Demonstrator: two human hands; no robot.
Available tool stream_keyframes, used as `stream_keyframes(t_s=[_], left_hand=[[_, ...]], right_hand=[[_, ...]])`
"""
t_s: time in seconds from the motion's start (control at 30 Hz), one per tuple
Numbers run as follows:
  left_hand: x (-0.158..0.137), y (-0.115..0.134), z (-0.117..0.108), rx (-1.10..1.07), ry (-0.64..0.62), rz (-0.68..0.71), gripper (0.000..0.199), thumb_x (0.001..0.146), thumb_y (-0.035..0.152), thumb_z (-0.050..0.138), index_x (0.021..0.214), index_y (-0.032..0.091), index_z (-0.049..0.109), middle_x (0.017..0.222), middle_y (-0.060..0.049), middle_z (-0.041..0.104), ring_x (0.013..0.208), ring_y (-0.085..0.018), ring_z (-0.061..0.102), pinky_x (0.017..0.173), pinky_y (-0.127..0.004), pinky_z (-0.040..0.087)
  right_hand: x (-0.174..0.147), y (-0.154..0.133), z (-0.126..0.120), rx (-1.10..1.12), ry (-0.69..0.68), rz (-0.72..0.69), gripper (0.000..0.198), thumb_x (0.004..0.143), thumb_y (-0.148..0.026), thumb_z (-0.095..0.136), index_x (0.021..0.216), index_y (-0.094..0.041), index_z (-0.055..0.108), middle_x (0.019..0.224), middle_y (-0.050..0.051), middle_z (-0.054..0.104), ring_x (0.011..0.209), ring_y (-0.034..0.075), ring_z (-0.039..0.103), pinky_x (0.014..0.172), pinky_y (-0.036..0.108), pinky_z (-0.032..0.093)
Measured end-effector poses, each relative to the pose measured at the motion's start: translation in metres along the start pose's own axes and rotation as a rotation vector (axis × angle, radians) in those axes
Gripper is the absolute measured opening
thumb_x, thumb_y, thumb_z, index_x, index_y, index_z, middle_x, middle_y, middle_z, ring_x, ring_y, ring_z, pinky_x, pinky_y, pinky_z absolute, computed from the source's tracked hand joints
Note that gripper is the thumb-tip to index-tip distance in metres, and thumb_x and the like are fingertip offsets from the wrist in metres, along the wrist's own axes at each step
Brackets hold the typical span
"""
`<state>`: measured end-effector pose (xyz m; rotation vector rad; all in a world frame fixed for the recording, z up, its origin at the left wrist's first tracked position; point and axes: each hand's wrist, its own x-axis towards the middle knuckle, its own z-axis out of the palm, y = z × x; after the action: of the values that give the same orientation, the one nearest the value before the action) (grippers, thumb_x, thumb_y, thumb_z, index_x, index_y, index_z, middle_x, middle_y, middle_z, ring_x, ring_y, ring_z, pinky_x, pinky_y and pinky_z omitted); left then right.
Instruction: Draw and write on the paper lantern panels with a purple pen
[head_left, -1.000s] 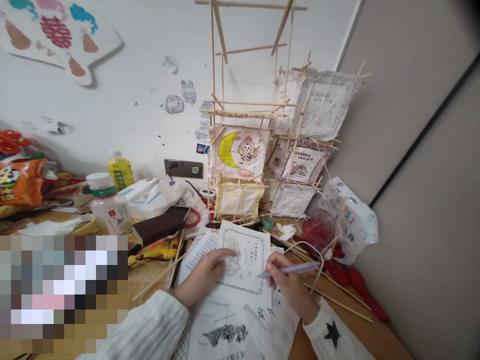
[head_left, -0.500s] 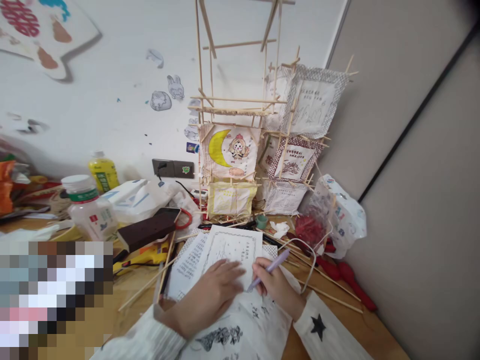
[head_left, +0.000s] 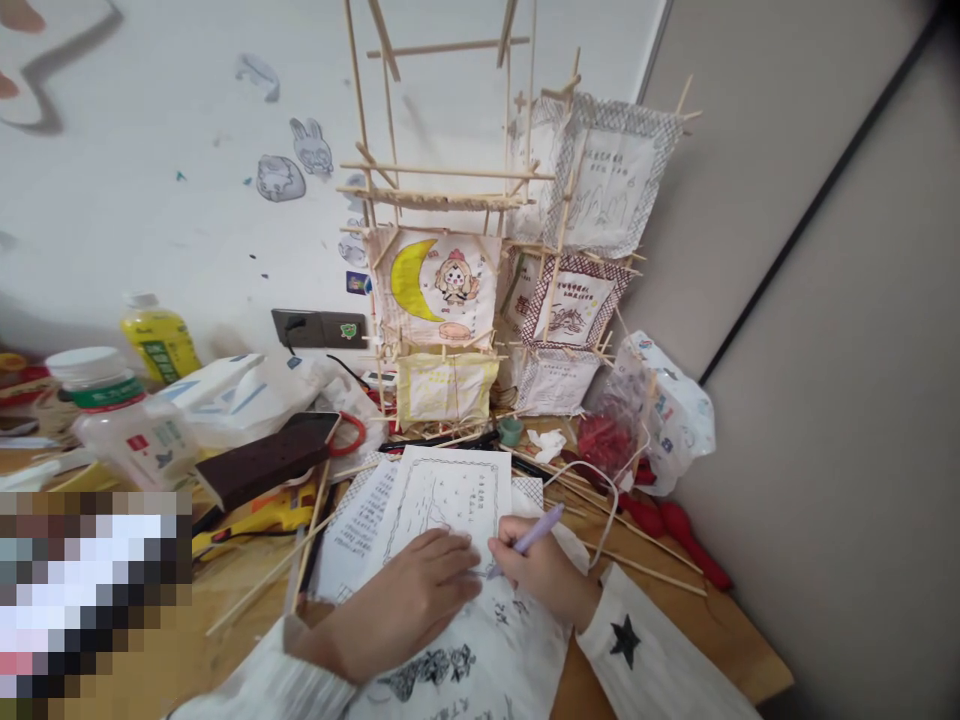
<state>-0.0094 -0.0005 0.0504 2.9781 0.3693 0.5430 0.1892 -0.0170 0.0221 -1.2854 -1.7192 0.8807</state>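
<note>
A purple pen [head_left: 541,527] is gripped in my right hand [head_left: 544,570], its tip down near the lower right of a white sheet [head_left: 450,490]. That sheet carries a drawn wavy border, a line drawing and some handwriting. My left hand [head_left: 424,590] lies flat across the sheet's lower part, fingers stretched to the right and holding nothing. Beneath both hands spreads a larger paper [head_left: 480,690] with dark ink figures. Another handwritten sheet [head_left: 349,545] sticks out on the left. My left hand hides part of the drawing.
Behind the papers stands a wooden stick frame [head_left: 450,200] with drawn panels. Left are a plastic bottle [head_left: 127,430], a dark brown box [head_left: 262,460] and a yellow tool [head_left: 262,515]. A white cord [head_left: 616,500], loose sticks [head_left: 652,568] and red-handled item [head_left: 686,540] lie right.
The view has shifted, so the surroundings appear further left and slightly higher. My right hand keeps the pen near the sheet's lower right, with the pen leaning lower. My left hand stays on the paper.
</note>
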Motion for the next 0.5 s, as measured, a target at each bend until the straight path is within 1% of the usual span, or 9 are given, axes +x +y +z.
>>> stream_keyframes(t_s=[0.17, 0.37, 0.5], left_hand=[[0.001, 0.0001, -0.0006, 0.025, -0.013, -0.002, 0.025, 0.089, 0.013, 0.045, 0.109, 0.019, 0.058, 0.112, -0.009, 0.062, 0.109, -0.024, 0.052, 0.099, -0.041, 0.036], [0.0013, -0.0002, -0.0009, 0.055, -0.044, 0.009, 0.028, 0.089, 0.013, 0.043, 0.113, 0.018, 0.057, 0.113, -0.01, 0.061, 0.111, -0.025, 0.051, 0.097, -0.042, 0.037], [0.0019, 0.0002, -0.0015, 0.03, 0.001, 0.016, 0.026, 0.089, 0.014, 0.043, 0.11, 0.019, 0.058, 0.11, -0.01, 0.062, 0.108, -0.025, 0.053, 0.096, -0.042, 0.038]], right_hand=[[-0.0012, -0.0001, -0.0016, -0.009, -0.02, 0.002, 0.027, 0.077, -0.018, 0.048, 0.053, -0.02, 0.034, 0.047, -0.006, 0.039, 0.047, 0.009, 0.039, 0.047, 0.021, 0.029], [-0.0013, -0.0001, -0.002, -0.012, -0.041, -0.009, 0.028, 0.078, -0.018, 0.048, 0.053, -0.02, 0.035, 0.046, -0.007, 0.039, 0.045, 0.009, 0.039, 0.047, 0.021, 0.029], [-0.0018, 0.0004, -0.0026, -0.062, -0.028, -0.04, 0.028, 0.078, -0.017, 0.05, 0.053, -0.019, 0.037, 0.046, -0.006, 0.04, 0.047, 0.009, 0.039, 0.047, 0.021, 0.028]])
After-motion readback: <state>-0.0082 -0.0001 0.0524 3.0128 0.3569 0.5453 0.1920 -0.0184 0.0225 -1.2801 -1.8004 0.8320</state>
